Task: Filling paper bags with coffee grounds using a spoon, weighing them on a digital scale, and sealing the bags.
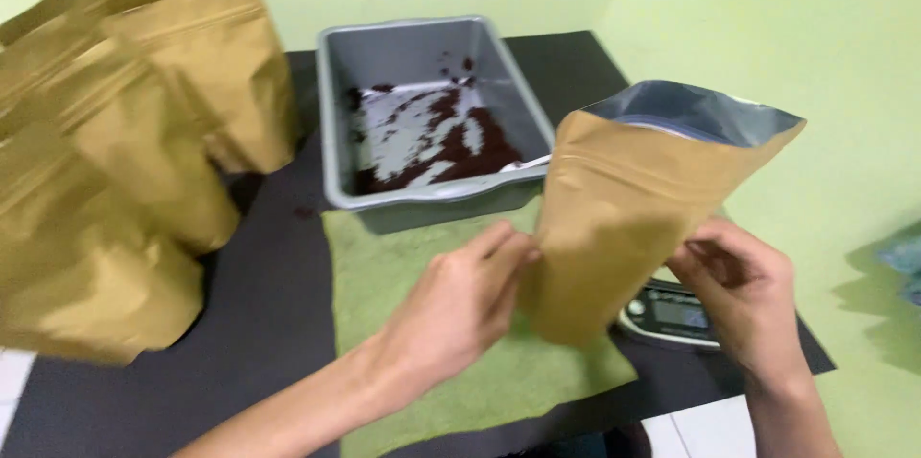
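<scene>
A black rectangular table mat [278, 305] is spread across the scene, and most of what is seen rests on it. At the left, a cluster of tall kraft-brown stand-up pouches [125, 151] is seen, blurred, reaching from the near left edge to the far left. At the far middle, a grey rectangular plastic tub [422, 199] is set, with a thin scatter of dark brown ground powder [465, 146] left on its floor, heaviest toward the right side. Just near the tub, a square green cloth [413, 266] is laid flat on the mat, its far edge touching or tucked under the tub's near wall. Above the right part of the cloth, an open kraft-brown stand-up pouch with a silver foil lining [624, 218] is held upright, tilted slightly, its mouth gaping at the top. It is pinched at its lower left edge by the fingers of the left hand [460, 309] and gripped at its lower right edge by the right hand [743, 300]. Behind the pouch's base, at the near right, a small digital kitchen scale with a grey display [672, 312] is partly hidden.
</scene>
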